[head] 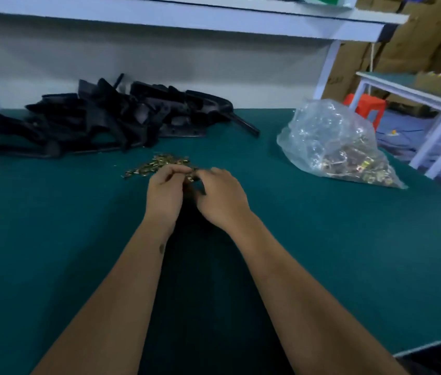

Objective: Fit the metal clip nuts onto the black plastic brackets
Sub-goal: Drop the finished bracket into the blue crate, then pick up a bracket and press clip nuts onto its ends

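Observation:
A small heap of loose brass-coloured clip nuts (157,165) lies on the green table (51,239), just beyond my hands. My left hand (164,193) and my right hand (220,197) meet at the heap's near edge, fingers curled. Between the fingertips a metal clip nut (191,178) is pinched, and a dark piece sits just under it, mostly hidden by the hands. A pile of black plastic brackets (100,120) lies at the back left of the table.
A clear plastic bag (333,142) holding more metal clips sits at the right. A white shelf (214,20) overhangs the back of the table. Beyond the table's right edge stand a white frame, red stools and cardboard boxes.

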A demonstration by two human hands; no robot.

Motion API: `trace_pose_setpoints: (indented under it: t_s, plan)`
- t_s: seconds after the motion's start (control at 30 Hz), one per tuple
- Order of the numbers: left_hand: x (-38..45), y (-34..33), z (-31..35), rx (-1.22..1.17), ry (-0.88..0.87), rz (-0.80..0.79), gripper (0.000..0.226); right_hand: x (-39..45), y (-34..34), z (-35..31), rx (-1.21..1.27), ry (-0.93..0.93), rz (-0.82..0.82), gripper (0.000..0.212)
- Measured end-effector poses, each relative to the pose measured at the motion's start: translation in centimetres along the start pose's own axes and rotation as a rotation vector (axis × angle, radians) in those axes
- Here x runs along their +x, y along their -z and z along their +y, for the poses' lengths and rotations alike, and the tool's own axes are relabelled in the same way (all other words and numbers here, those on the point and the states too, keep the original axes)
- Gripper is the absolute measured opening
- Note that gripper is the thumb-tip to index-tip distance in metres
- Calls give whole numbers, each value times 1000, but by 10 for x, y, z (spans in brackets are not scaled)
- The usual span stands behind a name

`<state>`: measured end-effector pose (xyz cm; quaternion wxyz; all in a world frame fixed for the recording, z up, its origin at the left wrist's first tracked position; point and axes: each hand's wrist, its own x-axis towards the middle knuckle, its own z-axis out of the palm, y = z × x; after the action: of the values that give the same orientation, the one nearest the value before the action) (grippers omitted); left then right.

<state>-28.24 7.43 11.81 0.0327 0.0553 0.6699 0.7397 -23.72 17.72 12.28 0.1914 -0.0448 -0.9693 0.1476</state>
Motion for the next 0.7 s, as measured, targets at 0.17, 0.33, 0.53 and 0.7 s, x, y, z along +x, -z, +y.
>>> trace_pose_setpoints:
  t_s: [0.17,0.33,0.53,0.7]
  plan:
    - [38,17,-4,-85,30,216,27,31,-26,-4,-57,42,83,30]
    - [58,15,-8,-81,5,327,27,82,-29,11,121,-74,175,33]
    - [73,18,-4,-263,145,272,23,149,-44,53,488,-279,94,34]
    - [77,18,-2,-308,183,283,25,191,-57,65,749,-374,14,76]
